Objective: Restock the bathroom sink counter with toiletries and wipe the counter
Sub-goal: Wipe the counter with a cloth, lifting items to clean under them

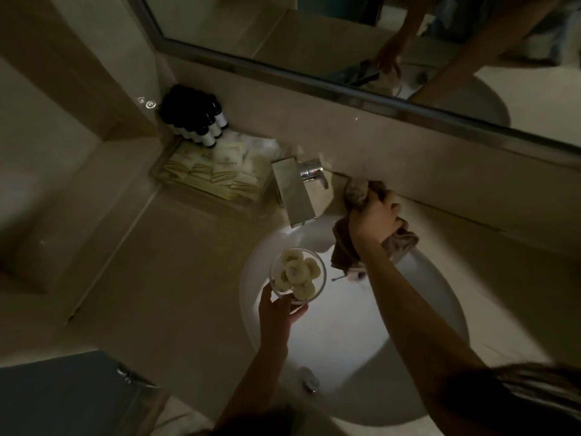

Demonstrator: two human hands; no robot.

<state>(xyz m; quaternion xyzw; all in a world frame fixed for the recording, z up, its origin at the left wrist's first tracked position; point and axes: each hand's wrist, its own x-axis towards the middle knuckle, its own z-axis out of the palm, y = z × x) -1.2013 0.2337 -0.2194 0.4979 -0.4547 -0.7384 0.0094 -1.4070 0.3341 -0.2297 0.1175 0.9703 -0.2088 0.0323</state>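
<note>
My left hand (276, 313) grips a clear glass bowl (319, 262) from below and holds it above the left side of the white sink (361, 341). Several pale round soaps (297, 273) lie in the bowl. My right hand (374, 217) grips a brown cloth (356, 190) and presses it against the counter strip behind the sink, just right of the chrome faucet (294, 191). Part of the cloth hangs down over the basin rim. The room is dim.
A clear tray (163, 174) with several cream sachets (220, 173) sits left of the faucet. Dark small bottles (196, 116) stand in the back left corner. The beige counter (163, 278) spreads left of the sink. A mirror (377, 42) runs above.
</note>
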